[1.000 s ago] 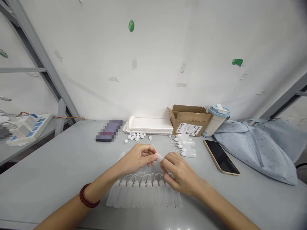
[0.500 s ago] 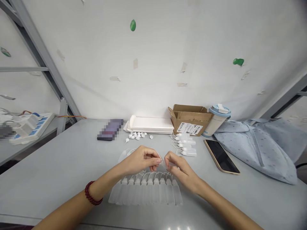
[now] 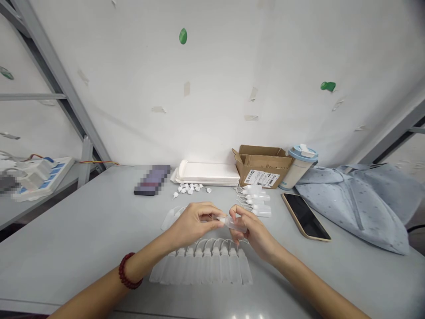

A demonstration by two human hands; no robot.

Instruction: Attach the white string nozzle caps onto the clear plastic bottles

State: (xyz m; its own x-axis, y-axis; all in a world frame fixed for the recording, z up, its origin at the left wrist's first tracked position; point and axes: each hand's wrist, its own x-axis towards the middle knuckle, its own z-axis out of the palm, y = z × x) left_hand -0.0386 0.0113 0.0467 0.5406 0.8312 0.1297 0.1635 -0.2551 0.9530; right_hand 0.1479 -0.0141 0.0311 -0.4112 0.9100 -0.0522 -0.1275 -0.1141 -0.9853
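Between my two hands lies a small translucent squeeze bottle (image 3: 236, 225), tilted, with its white cap end toward the left. My left hand (image 3: 197, 223) pinches that cap end between thumb and fingers, which hide part of it. The bottle's body rests in the curled fingers of my right hand (image 3: 254, 230). Below my hands, several similar bottles (image 3: 207, 266) lie side by side in a row, their thin tethers arching at the top. More bottles (image 3: 174, 216) lie partly hidden behind my left hand.
Loose white caps (image 3: 191, 188) lie before a stack of white trays (image 3: 209, 172). Several capped bottles (image 3: 262, 210) sit to the right, near a cardboard box (image 3: 265, 166), a cup (image 3: 295, 173), a phone (image 3: 307, 217) and a blue fabric bag (image 3: 352, 208). A pixelated dark object (image 3: 152, 180) lies left.
The bottle between my hands now shows more clearly, angled with its body toward the right. My right hand's fingers have shifted to wrap its body; my left hand stays at the cap end.
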